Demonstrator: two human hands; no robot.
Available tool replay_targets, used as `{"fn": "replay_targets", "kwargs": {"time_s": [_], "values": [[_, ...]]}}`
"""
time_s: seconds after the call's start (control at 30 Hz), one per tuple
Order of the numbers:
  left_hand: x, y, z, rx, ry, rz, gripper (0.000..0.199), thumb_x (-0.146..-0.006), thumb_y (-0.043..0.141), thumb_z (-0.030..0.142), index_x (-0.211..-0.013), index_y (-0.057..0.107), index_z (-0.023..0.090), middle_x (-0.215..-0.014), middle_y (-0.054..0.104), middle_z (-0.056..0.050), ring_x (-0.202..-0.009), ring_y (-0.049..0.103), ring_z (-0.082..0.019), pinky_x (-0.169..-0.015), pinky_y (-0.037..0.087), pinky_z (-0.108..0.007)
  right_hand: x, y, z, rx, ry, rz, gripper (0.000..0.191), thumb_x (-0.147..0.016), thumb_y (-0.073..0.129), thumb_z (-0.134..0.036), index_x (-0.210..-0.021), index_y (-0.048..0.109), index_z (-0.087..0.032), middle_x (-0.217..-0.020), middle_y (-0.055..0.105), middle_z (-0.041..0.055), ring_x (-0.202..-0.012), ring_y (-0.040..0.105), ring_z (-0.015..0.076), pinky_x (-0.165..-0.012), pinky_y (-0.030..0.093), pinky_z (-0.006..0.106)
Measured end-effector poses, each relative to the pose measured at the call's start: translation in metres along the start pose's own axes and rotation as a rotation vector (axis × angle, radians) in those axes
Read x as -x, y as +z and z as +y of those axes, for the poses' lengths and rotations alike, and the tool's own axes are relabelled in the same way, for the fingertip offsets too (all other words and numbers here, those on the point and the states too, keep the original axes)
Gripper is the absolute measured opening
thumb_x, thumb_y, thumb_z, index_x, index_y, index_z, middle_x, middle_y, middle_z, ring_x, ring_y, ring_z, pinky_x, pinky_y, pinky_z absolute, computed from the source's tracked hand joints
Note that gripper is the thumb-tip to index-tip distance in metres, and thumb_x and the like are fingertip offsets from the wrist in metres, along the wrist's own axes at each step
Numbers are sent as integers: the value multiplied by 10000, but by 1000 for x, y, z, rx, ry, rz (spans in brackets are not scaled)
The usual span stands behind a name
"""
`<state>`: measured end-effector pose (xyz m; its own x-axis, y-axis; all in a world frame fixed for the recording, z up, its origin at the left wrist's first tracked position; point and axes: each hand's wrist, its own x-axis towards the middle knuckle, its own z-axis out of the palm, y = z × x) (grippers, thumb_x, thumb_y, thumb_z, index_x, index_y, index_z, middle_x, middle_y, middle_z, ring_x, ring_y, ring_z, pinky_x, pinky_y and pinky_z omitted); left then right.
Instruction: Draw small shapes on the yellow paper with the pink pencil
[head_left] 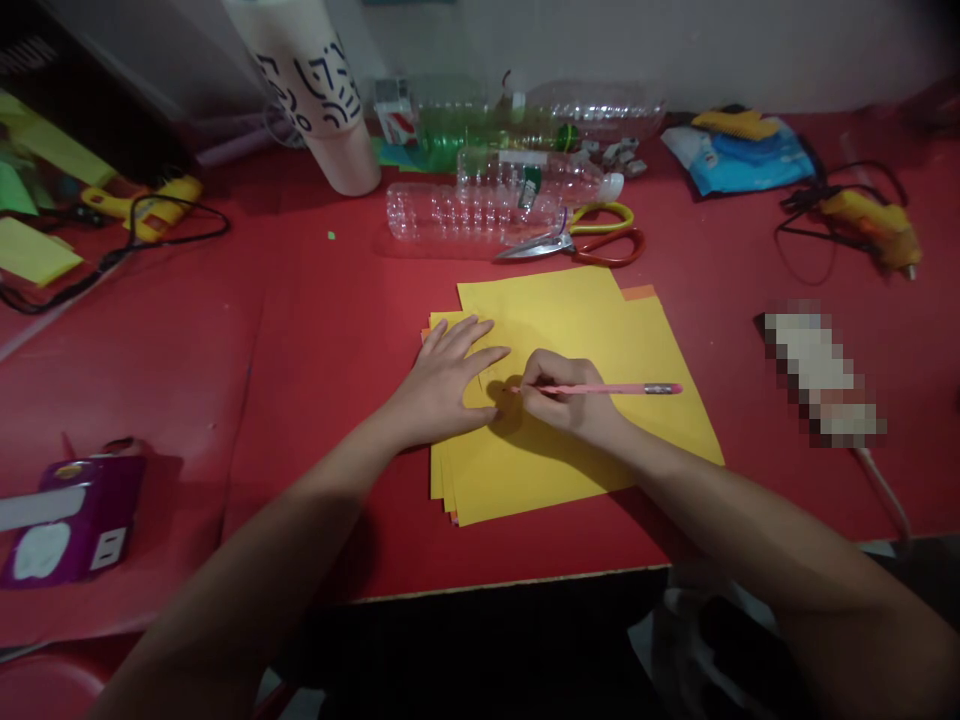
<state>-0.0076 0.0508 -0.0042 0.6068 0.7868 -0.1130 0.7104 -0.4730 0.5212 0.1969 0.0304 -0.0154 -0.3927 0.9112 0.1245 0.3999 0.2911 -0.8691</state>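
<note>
A stack of yellow paper [600,320] lies on the red table, with orange sheets showing at its edges. My left hand [448,385] rests flat on the left side of the stack, fingers spread. In my right hand [570,395] is a pink pencil [622,389] with an eraser end pointing right. Its tip meets the paper between my two hands, near my left thumb. Faint marks seem to show there, but shadow blurs them. Just beyond the paper lie scissors [574,240] with one yellow and one red handle.
Clear plastic bottles [465,215] lie behind the paper, beside a white patterned tumbler [341,150]. Yellow glue guns [870,230] with black cords lie at both sides. A blue packet [739,160] sits back right, a pixelated object [821,375] right, and a purple box [79,520] left.
</note>
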Motion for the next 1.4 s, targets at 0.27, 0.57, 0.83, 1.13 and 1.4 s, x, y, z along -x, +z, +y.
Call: {"fn": "replay_targets", "kwargs": {"time_s": [0.27,0.57,0.83,1.13,1.4], "values": [[0,2,-2,14,18,25,613,-774,698,404,-1346,542,246,-1608,332,-109,-1520,198,-331,-1230,81,-612,-1,1,-3,20,-7,-53,127,-770,525,-253,-671,451,-225,-549,466,-61,-476,369,77,-481,292,248],[0,-1,0,17,7,5,632,-772,689,394,-1361,537,223,-1610,322,-127,-1520,193,-337,-1231,74,-607,0,0,-6,-26,-40,-113,102,-769,518,-230,-689,456,-221,-572,468,-64,-502,381,76,-506,300,242],[0,-3,2,11,-5,-13,646,-760,697,370,-1365,536,211,-1615,305,-141,-1525,176,-336,-1233,63,-605,1,1,-4,-26,-57,-146,127,-793,529,-239,-688,459,-222,-578,467,-62,-513,386,81,-513,302,246],[0,0,-1,26,11,15,613,-770,691,387,-1346,546,234,-1605,333,-120,-1519,199,-336,-1230,69,-612,-1,-1,-7,-67,14,-135,112,-787,535,-232,-702,463,-222,-599,489,-56,-528,396,85,-521,310,248],[0,-1,1,18,4,2,626,-768,691,378,-1355,547,214,-1605,327,-137,-1521,192,-338,-1234,71,-600,-2,-1,-7,-60,-20,-152,114,-778,523,-230,-683,462,-219,-578,479,-59,-514,396,81,-515,303,243]]}}
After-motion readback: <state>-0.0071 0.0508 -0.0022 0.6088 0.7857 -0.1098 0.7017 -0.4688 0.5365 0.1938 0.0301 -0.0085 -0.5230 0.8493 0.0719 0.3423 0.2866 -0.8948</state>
